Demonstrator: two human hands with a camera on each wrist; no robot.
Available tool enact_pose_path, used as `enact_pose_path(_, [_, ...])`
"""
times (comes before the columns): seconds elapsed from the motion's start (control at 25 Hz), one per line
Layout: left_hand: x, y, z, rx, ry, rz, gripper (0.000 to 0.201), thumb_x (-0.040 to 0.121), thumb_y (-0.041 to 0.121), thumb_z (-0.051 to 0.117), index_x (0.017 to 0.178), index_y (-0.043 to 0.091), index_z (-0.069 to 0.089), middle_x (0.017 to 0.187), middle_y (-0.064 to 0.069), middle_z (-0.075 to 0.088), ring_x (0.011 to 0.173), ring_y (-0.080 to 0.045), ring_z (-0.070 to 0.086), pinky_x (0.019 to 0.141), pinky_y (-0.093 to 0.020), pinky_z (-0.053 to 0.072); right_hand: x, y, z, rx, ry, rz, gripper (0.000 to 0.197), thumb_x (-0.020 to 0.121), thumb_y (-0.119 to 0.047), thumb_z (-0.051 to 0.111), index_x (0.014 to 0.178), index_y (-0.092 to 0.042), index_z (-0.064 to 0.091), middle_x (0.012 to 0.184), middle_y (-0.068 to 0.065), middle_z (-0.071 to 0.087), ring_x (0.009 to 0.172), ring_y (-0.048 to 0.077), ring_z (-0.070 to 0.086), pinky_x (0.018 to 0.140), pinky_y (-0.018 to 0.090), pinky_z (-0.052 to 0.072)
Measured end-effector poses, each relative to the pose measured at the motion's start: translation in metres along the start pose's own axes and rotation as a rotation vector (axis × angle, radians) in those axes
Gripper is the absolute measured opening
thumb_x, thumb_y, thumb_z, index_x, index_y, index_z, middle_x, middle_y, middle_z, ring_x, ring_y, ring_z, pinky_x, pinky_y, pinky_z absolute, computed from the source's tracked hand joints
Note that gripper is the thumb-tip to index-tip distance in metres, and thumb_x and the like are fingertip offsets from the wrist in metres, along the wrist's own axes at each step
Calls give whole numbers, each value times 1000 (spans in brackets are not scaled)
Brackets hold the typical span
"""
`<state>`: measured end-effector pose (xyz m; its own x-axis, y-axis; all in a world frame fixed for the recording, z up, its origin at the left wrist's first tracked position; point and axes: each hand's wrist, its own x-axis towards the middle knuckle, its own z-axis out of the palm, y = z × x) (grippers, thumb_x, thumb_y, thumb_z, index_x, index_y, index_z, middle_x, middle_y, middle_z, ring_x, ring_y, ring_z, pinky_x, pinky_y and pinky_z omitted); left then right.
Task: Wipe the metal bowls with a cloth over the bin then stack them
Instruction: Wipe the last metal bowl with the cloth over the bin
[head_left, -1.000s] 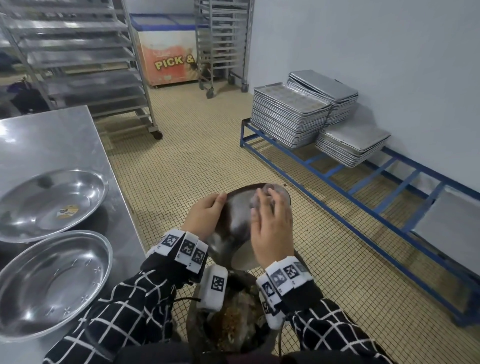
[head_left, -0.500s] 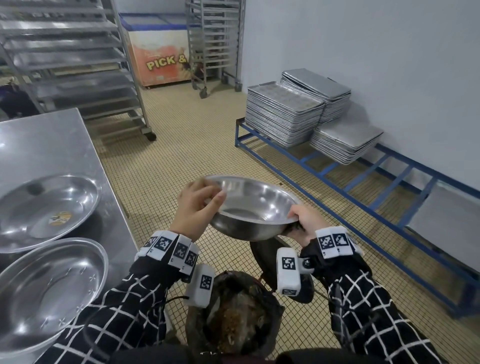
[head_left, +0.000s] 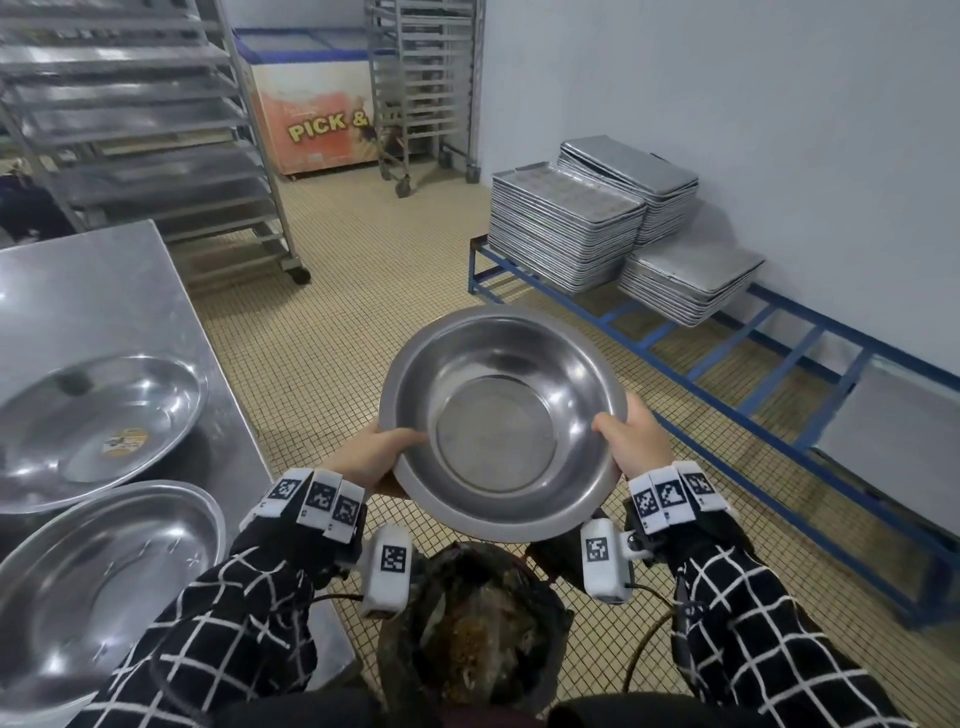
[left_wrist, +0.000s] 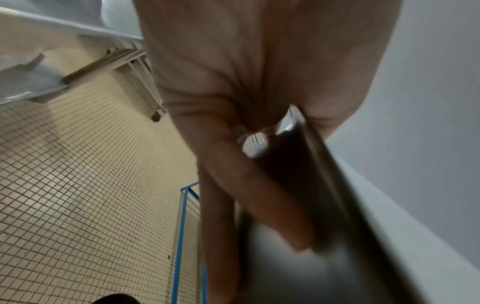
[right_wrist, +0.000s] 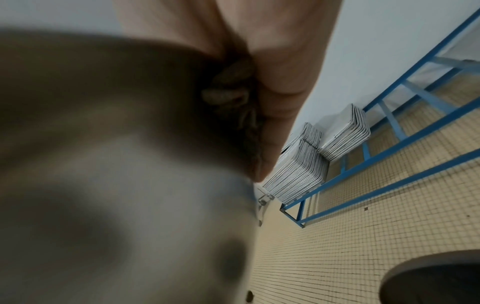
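Now bowl (head_left: 501, 421) rim sits between both hands' fingers (left_wrist: 259, 185).

Tray stacks (head_left: 566, 228) on blue rack (head_left: 779, 364); chest freezer (head_left: 311, 104), probably, behind trolleys (head_left: 156, 130).

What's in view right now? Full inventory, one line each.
Held bowl: 1, silver, over the bin, gripped at its rim on both sides.
Table bowls: 2, silver, side by side on the table at left.
Table: 1, steel, left.
Bin: 1, dark bag holding brown waste, under the held bowl.
Cloth: 1, dark, bunched between right hand and bowl.
Tray stacks: 3, grey, on the blue frame by the wall.
Wheeled racks: 2, steel, at the back.
Freezer: 1, orange front, at the back.
Left hand: grips the bowl's rim.
Right hand: grips the bowl's rim, with the cloth.
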<state>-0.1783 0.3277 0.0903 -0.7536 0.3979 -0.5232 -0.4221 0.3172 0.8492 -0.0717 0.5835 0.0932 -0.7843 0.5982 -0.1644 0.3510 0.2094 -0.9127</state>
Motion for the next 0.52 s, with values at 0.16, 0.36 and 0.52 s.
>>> enact_pose_path(0.16, [-5,6,1,58,153,144,7,94,10,50,93,17,49,87,-15,64,75,-31,66,74,-45,58,3,16,15,-9,0,92,22,94,-27,53,111,-14,52,98,8,63,83,20,64,61,28,49])
enact_pose_path(0.36, [-13,9,2,165,278,409,10,97,19,49,91,24,55,90,-14,67,83,-33,65,73,-43,57,-5,27,31,-104,60,164,28,100,-36,41,108,-9,48,87,2,59,67,11,58,47,15,40])
enact_pose_path(0.52, [-15,6,1,278,368,555,12,98,18,47,105,25,54,77,1,62,67,-16,58,57,-24,42,-17,33,37,-130,306,-11,27,99,-28,45,117,-11,55,106,2,59,94,15,57,73,23,41])
